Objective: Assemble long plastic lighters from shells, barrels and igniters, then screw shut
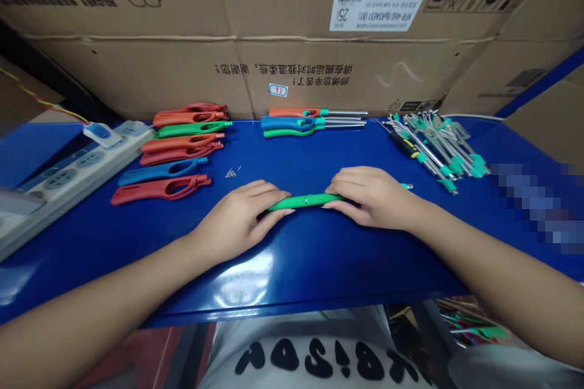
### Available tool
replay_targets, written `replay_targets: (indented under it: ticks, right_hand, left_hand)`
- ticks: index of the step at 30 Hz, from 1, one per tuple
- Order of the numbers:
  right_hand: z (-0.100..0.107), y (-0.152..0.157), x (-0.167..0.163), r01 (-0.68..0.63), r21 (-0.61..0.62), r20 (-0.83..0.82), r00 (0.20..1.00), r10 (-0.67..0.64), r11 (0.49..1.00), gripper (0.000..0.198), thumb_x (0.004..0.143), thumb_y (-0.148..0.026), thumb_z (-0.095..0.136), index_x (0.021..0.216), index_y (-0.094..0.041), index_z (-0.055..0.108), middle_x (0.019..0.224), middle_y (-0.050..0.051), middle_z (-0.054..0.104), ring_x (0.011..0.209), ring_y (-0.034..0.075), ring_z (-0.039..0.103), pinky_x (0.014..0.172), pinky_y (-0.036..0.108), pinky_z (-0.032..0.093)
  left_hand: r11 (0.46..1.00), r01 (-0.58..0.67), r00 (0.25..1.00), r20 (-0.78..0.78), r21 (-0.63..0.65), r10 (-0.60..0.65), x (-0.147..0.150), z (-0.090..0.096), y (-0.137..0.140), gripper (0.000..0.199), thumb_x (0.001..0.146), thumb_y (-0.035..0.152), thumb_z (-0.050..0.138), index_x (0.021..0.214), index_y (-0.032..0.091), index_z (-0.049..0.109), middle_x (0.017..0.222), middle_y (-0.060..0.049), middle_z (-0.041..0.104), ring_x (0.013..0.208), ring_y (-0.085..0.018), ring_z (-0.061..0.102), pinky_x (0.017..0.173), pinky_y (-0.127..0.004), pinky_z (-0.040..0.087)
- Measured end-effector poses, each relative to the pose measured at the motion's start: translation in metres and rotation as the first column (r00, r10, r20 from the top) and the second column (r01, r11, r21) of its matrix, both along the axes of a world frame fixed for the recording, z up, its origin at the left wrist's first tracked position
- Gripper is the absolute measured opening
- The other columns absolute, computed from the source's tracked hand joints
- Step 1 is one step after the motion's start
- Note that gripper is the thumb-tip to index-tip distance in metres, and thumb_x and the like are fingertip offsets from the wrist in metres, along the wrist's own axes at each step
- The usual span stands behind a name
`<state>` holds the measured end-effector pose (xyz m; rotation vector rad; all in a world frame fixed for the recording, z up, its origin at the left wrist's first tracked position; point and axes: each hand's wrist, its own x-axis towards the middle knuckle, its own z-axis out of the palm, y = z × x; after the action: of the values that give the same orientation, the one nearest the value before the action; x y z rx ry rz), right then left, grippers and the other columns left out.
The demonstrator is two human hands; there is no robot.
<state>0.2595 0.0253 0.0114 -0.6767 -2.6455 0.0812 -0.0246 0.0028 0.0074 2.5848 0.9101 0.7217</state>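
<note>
Both my hands hold a green stick lighter point(306, 200) level above the blue table, its narrow edge turned up toward me. My left hand point(246, 216) is closed around the left end, thumb and fingers pinching it. Around the other end my right hand point(371, 197) is closed, covering that part. A small teal and metal tip point(406, 186) shows just beyond the right wrist; whether it belongs to the held lighter is hidden. Farther back lie lighters with metal tubes, one an orange lighter point(292, 112), one a blue lighter point(285, 123).
Several coloured lighter handles point(162, 188) lie in a column at left, beside a white power strip point(77, 176). Small screws point(232, 172) lie nearby. At right are several metal lighter tubes point(438, 146) and a black-yellow screwdriver point(404, 144). A cardboard wall point(182, 73) closes off the back.
</note>
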Motion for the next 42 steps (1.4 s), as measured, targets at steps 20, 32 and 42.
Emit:
replay_targets:
  ticks: [20,32,42]
  right_hand:
    - [0.000,0.000,0.000,0.093,0.124,-0.031,0.995,-0.090,0.988,0.027,0.102,-0.038,0.051,0.097,-0.018,0.068,0.092,0.007,0.074,0.083,0.021,0.067,0.072,0.033,0.047]
    - [0.003,0.005,0.003,0.082,-0.054,-0.002,0.997,-0.083,0.995,0.023,0.100,-0.038,0.054,0.096,-0.019,0.067,0.091,0.006,0.072,0.083,0.021,0.064,0.075,0.033,0.046]
    - [0.011,0.011,0.014,0.112,-0.095,0.047,0.993,-0.108,0.989,0.020,0.099,-0.035,0.056,0.096,-0.018,0.065,0.092,0.007,0.070,0.085,0.022,0.062,0.080,0.036,0.043]
  left_hand:
    - [0.993,-0.012,0.999,-0.032,0.115,0.016,0.001,0.003,-0.004,0.028,0.100,0.035,0.059,0.119,0.016,0.068,0.102,-0.008,0.072,0.089,-0.019,0.070,0.082,-0.029,0.057]
    - [0.998,-0.042,0.996,0.080,0.043,0.039,0.003,0.000,0.001,0.025,0.097,0.037,0.064,0.110,0.018,0.073,0.099,-0.006,0.077,0.086,-0.018,0.073,0.081,-0.028,0.058]
    - [0.997,-0.056,0.980,0.196,0.053,0.045,-0.001,0.005,0.003,0.017,0.094,0.025,0.068,0.109,0.017,0.073,0.097,-0.005,0.075,0.084,-0.016,0.069,0.080,-0.026,0.054]
